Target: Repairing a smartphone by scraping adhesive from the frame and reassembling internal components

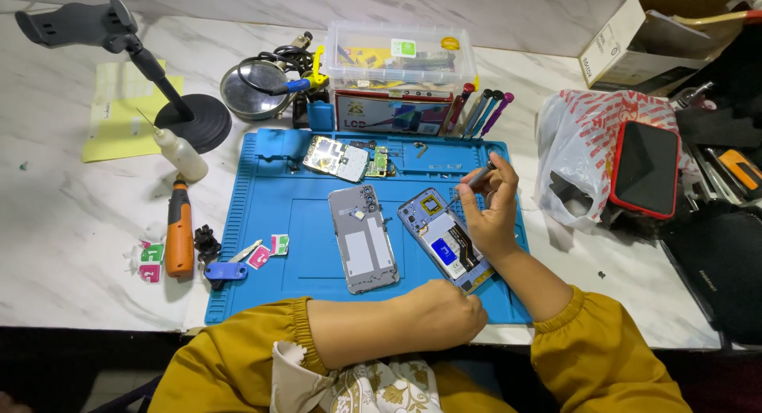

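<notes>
Two hands work over a blue mat (278, 246) on a white marbled table (63, 246), a pale wall at the far edge. Far of the mat stands a clear plastic box (401, 54) with a green square label and a yellow round one, a red-edged flat package (390, 113) leaning below it. A cardboard box (627, 44) sits far right; a red-and-white plastic bag (583, 147) lies right of the mat, a yellow sheet (115, 111) far left. Small pink and green packets (270, 250) lie near the mat's left edge. An opened phone (447, 240) lies on the mat's right part, a grey back cover (363, 238) just left of it. Right hand (492, 214) pinches a screwdriver (479, 175), fingers closed round it, just above the phone's far end. Left hand (440, 314) is curled shut, touching the phone's near end.
</notes>
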